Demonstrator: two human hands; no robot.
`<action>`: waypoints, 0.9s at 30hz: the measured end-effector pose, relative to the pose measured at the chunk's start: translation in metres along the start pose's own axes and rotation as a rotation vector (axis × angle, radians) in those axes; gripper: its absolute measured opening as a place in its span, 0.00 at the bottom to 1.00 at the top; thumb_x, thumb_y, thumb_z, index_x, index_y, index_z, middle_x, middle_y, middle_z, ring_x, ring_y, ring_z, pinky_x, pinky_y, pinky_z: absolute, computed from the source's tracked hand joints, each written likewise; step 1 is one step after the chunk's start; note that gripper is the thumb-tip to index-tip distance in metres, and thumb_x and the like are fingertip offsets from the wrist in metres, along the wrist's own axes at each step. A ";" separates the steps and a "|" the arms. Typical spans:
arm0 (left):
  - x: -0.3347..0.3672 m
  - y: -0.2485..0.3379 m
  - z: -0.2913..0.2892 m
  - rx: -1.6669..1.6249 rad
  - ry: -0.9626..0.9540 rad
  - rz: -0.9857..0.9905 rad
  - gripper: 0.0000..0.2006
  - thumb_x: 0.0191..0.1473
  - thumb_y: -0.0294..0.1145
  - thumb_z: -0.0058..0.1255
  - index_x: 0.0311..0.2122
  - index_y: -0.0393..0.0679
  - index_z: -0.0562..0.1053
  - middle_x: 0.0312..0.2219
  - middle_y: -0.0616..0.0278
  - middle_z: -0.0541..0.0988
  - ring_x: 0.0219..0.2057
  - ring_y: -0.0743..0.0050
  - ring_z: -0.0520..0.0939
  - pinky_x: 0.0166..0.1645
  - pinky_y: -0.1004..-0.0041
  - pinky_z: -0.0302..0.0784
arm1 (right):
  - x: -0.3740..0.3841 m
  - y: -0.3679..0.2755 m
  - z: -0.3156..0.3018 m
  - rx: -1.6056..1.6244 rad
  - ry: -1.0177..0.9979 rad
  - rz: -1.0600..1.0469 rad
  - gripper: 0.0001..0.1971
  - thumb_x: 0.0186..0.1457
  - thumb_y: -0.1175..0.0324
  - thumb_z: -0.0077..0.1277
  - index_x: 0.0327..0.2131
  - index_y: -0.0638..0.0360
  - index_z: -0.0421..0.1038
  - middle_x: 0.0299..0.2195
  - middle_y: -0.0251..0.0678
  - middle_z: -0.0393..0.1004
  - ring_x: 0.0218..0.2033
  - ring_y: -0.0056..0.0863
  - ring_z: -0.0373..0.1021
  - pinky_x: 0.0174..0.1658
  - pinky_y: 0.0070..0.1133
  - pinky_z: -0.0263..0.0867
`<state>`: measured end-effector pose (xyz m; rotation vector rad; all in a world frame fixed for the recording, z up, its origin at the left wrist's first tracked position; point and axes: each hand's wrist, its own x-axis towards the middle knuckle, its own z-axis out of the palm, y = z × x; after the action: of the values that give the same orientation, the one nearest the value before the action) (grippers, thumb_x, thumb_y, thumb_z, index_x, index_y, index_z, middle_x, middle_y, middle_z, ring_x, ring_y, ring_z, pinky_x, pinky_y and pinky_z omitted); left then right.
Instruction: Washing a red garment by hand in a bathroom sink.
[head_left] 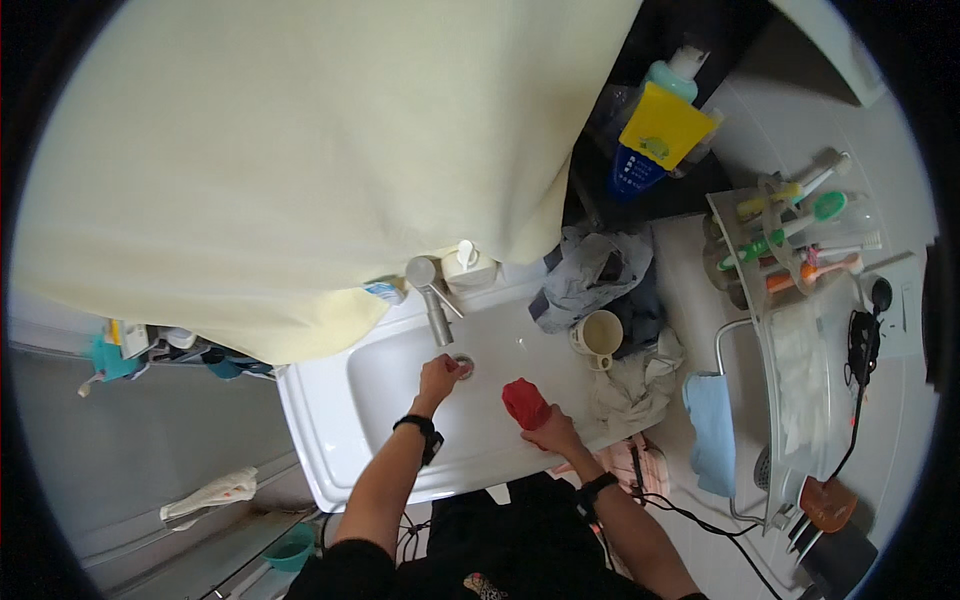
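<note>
My left hand [438, 381] reaches into the white sink [385, 385], its fingers bent together at the round drain [463, 366] below the tap [430, 300]. Whatever those fingertips pinch, if anything, is too small to make out. Over the right half of the basin, my right hand [555, 432] is closed round the lower end of a red crumpled bundle [526, 402]. Whether that bundle is cloth or plastic, I cannot tell. Both wrists wear dark bands.
Behind the sink stands a white pump bottle [468, 268], with a pale curtain [330, 150] beyond. A cup [597, 335], a plastic bag [590, 275] and a beige cloth [640, 385] crowd the right rim. Further right, a shelf holds toothbrushes [770, 245]; a blue towel [708, 430] hangs nearby.
</note>
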<state>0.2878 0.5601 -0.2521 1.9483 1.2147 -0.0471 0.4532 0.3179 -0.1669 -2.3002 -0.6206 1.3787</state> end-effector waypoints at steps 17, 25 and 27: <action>-0.016 0.141 -0.131 -0.946 -0.117 -0.013 0.19 0.63 0.49 0.42 0.36 0.41 0.73 0.30 0.65 0.78 0.26 0.81 0.76 0.29 0.80 0.70 | 0.030 -0.026 0.002 0.024 -0.035 0.010 0.40 0.26 0.44 0.69 0.41 0.66 0.74 0.38 0.44 0.78 0.40 0.36 0.75 0.44 0.27 0.70; -0.023 0.159 -0.137 -1.016 -0.080 0.063 0.15 0.64 0.42 0.42 0.36 0.40 0.73 0.27 0.67 0.76 0.23 0.83 0.72 0.28 0.81 0.67 | 0.031 -0.034 0.000 0.075 -0.030 -0.004 0.39 0.25 0.44 0.69 0.40 0.64 0.75 0.37 0.45 0.78 0.38 0.35 0.75 0.43 0.26 0.71; -0.038 0.152 -0.138 -1.034 -0.080 0.072 0.15 0.64 0.41 0.41 0.36 0.40 0.73 0.27 0.67 0.77 0.24 0.83 0.72 0.28 0.81 0.67 | 0.034 -0.033 0.002 0.068 -0.046 -0.071 0.38 0.26 0.44 0.69 0.39 0.64 0.75 0.36 0.44 0.78 0.37 0.35 0.76 0.42 0.27 0.71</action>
<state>0.3331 0.5921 -0.0509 1.0563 0.8402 0.4502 0.4600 0.3642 -0.1742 -2.1771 -0.6532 1.4017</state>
